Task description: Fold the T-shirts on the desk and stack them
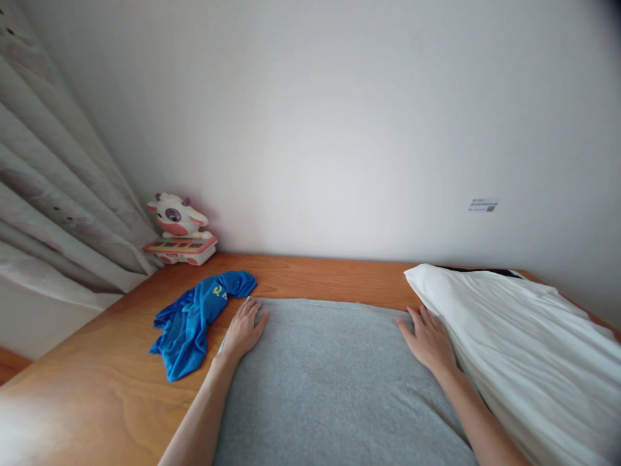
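Head view, my inventory: one grey cloth on the counter, spread, far edge nearly straight, creases unsmoothed at right; left hand and right hand at its far corners, fingers loosely parted, gripping nothing; one blue garment, crumpled.

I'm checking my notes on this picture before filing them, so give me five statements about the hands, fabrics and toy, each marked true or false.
1. The left hand and right hand both touch the grey cloth. True.
2. The blue garment lies to the right of the grey cloth. False: it lies to its left.
3. The cow toy stands near the curtain. True.
4. The white cloth lies on top of the blue garment. False: they are apart, with the grey cloth between them.
5. The blue garment is crumpled. True.
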Motion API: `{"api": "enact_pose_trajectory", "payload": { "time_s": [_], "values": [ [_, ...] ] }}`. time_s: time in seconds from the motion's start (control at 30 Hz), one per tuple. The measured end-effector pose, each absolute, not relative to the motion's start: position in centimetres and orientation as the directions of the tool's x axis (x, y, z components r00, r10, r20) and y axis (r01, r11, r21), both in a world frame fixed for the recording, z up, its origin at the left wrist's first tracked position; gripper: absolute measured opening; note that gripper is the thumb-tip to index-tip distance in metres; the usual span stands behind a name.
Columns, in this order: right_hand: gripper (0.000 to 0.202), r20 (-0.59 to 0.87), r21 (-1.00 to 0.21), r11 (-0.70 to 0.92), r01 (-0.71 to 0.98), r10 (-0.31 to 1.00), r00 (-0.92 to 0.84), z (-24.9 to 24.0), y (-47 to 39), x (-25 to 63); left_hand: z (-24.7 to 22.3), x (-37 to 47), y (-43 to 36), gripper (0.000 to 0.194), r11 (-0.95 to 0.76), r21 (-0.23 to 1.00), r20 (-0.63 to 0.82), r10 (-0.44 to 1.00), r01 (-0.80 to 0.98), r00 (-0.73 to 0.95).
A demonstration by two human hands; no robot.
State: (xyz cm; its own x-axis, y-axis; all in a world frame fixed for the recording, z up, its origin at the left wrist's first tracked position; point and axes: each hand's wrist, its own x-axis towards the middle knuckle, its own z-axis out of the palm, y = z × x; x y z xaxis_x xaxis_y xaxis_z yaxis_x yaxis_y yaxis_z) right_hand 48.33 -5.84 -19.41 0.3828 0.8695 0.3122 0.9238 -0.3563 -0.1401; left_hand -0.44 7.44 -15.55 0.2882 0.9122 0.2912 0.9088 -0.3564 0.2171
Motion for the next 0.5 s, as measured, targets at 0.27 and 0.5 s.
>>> {"api": "enact_pose_trajectory", "payload": {
  "time_s": [0.27, 0.5],
  "values": [
    [0.051, 0.474, -0.336, -0.088, 0.938, 0.844, 0.249, -18.4, -6.2, 48.1, -12.8, 1.2, 5.7, 0.058, 0.024, 0.144, 0.239, 0.969, 0.989, -0.058],
    [0.045, 0.541, -0.358, -0.195, 0.913, 0.754, 0.373, -17.6, -7.1, 47.4, -12.9, 1.2, 6.1, 0.064, -0.061, 0.187, 0.147, 0.989, 0.981, 0.033]
  ]
}}
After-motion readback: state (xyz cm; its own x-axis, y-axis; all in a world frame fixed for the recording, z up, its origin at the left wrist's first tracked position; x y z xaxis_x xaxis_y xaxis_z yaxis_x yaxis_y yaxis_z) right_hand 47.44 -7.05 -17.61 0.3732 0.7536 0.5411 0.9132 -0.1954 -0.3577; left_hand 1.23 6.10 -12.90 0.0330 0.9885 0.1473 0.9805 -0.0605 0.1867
